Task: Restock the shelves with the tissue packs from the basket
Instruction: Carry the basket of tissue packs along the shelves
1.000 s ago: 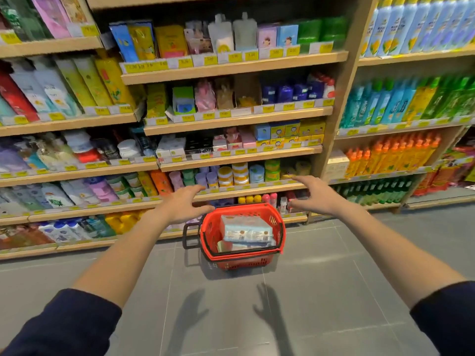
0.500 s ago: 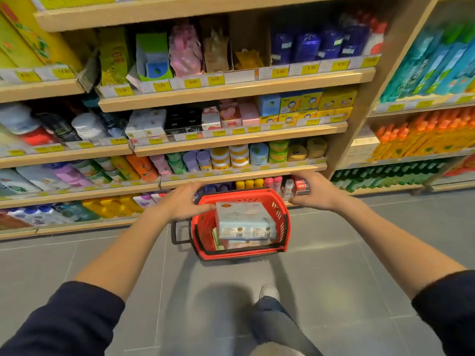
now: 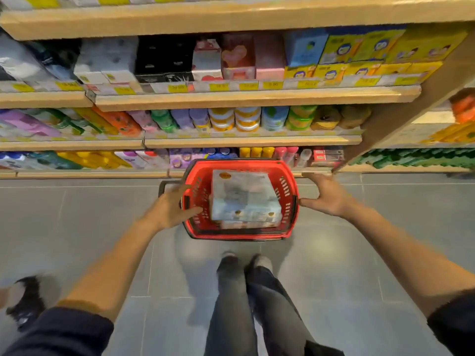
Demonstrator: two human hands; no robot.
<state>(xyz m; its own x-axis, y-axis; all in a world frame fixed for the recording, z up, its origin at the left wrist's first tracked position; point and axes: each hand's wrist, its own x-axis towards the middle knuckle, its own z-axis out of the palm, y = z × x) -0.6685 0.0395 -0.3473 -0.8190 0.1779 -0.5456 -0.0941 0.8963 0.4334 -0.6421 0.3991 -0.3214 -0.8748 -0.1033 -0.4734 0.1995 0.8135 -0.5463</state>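
Observation:
A red plastic basket [image 3: 291, 201] stands on the grey floor in front of the shelves. Pale blue tissue packs [image 3: 243, 199] lie stacked inside it. My left hand [image 3: 171, 209] is at the basket's left rim, fingers spread, with fingertips over the rim near the packs. My right hand [image 3: 325, 195] is just outside the right rim, fingers apart, thumb touching the basket's side. Neither hand holds a pack. Wooden shelves [image 3: 231, 98] full of boxed goods rise right behind the basket.
The lowest shelf [image 3: 84, 173] with bottles runs just behind the basket. A wooden upright [image 3: 401, 116] divides the shelving on the right. My legs and shoes [image 3: 244, 263] are directly below the basket. Another person's dark shoe [image 3: 25, 296] shows at the left edge.
I have moved closer and bent over the basket. Both hands dropped from in front of the shelves to the basket's two sides.

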